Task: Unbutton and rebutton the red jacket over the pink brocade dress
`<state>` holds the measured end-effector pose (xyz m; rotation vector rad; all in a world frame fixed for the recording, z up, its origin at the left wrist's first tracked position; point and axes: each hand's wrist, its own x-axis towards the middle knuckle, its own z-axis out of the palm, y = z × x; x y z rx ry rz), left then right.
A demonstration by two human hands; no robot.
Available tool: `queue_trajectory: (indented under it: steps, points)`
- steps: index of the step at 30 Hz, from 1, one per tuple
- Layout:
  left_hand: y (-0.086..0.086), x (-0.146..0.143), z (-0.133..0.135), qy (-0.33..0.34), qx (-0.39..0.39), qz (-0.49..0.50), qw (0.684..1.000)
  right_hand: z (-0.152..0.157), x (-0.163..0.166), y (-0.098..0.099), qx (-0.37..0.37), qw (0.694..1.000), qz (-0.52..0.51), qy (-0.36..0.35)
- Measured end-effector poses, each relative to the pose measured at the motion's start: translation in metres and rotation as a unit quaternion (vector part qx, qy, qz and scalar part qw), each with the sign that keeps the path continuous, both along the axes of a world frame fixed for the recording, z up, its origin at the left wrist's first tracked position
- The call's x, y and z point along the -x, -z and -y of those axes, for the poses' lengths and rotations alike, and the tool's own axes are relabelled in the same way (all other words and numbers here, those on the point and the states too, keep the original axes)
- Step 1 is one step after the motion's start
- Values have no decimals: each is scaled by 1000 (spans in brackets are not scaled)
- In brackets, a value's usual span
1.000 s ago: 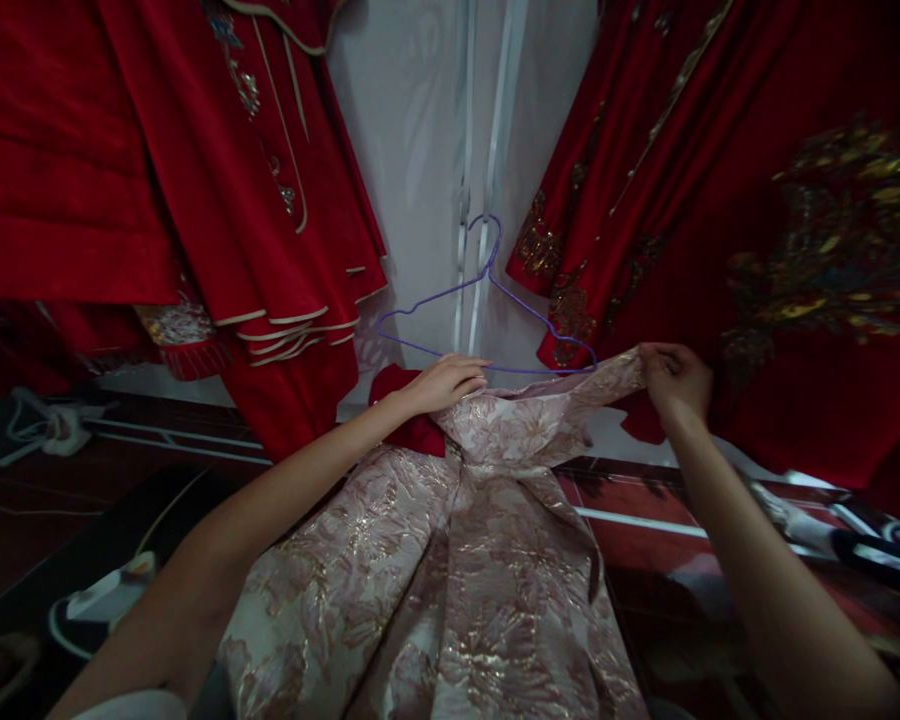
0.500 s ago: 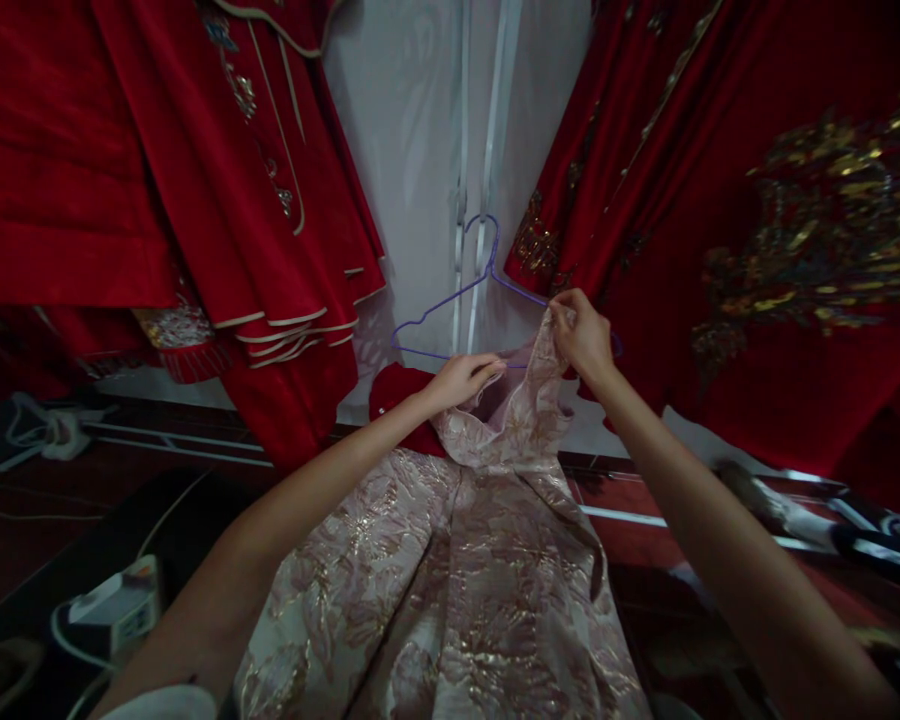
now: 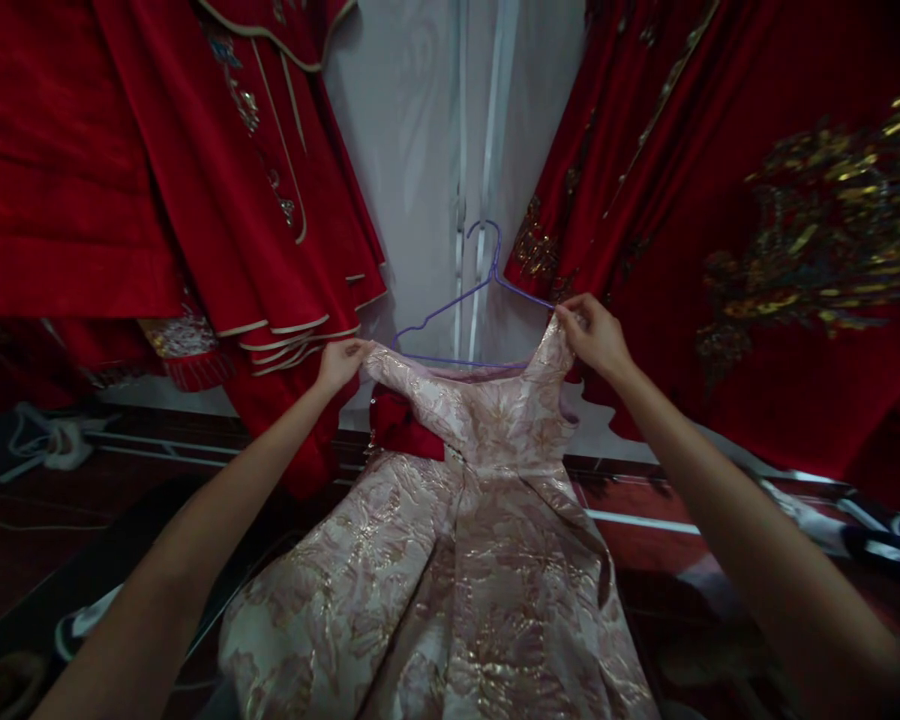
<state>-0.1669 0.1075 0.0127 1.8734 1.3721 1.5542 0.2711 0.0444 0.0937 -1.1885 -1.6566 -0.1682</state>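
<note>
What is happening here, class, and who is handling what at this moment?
A person holds a pink brocade dress up by its shoulders: the left hand pinches one shoulder and the right hand pinches the other. The shoulders are spread along a purple wire hanger, whose hook points up in front of a white panel. The skirt hangs down towards the person. Red embroidered garments hang on either side.

Left hand [image 3: 340,362] moved left, spreading dress [image 3: 465,520] shoulder over hanger [image 3: 450,305].
</note>
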Motion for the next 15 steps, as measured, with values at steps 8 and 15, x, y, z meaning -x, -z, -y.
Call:
queue_trajectory:
  steps: [8, 15]
  points:
    - [15, 4, -5, 22, 33, 20, 999, 1, 0, 0, -1, 1000, 2, 2]
    - [-23, -29, 9, 9, -2, 23, 1000, -1, 1, 1, 16, 1000, -2, -22]
